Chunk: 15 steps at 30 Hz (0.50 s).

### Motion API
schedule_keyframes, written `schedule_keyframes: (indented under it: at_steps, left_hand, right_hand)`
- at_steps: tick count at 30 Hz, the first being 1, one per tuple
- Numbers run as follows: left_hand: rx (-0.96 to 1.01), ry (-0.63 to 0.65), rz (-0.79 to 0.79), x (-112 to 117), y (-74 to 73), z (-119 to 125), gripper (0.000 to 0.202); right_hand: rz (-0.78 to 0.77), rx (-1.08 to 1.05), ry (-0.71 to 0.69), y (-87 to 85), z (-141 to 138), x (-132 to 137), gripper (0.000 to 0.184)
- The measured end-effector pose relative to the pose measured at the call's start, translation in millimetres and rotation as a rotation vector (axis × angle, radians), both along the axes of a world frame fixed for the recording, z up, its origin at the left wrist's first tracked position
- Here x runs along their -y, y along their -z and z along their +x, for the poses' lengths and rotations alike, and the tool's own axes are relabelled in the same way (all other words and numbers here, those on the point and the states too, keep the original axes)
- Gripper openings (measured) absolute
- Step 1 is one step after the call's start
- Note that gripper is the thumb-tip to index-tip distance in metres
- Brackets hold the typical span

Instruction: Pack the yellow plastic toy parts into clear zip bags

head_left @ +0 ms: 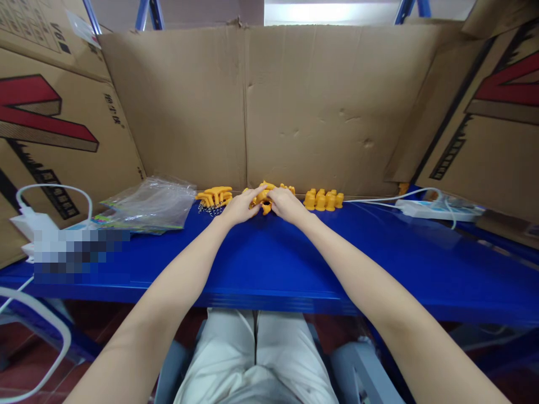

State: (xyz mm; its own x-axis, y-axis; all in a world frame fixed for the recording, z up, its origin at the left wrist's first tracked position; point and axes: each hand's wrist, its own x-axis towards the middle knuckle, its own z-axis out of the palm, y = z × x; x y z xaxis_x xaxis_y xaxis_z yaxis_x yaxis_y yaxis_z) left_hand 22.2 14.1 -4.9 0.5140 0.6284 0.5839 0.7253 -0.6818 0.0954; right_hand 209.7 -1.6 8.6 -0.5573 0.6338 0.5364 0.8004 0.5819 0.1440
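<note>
Both arms reach over the blue shelf, and the hands meet near its back edge. My left hand (243, 206) is closed, thumb and fingers at a yellow plastic piece (263, 196). My right hand (288, 204) curls its fingers against the same cluster of yellow pieces from the other side. Which piece each hand grips is partly hidden by the fingers. Left of the hands lie several yellow T-shaped handles (217, 194) with small metal chains (209, 210). To the right several yellow bell-shaped caps (324, 200) stand upright in rows.
A stack of clear plastic bags (154, 205) lies at left, near a white charger (36, 227) with cable. At right sits a white power strip (438, 210). A cardboard wall (320, 106) rises behind the blue shelf (269, 264), with printed boxes at both sides.
</note>
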Motion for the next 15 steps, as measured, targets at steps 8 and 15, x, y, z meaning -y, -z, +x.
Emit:
schedule_keyframes:
  at_steps: [8, 15]
  left_hand:
    - [0.048, -0.192, 0.050, 7.0, -4.8, 4.0, 0.037]
    - [0.094, -0.228, 0.073, 14.4, -10.6, 5.6, 0.031]
  right_hand:
    - [0.073, 0.036, 0.015, 0.8, -2.1, 4.4, 0.021]
    - [0.053, 0.020, 0.208, -3.5, 0.9, 10.5, 0.023]
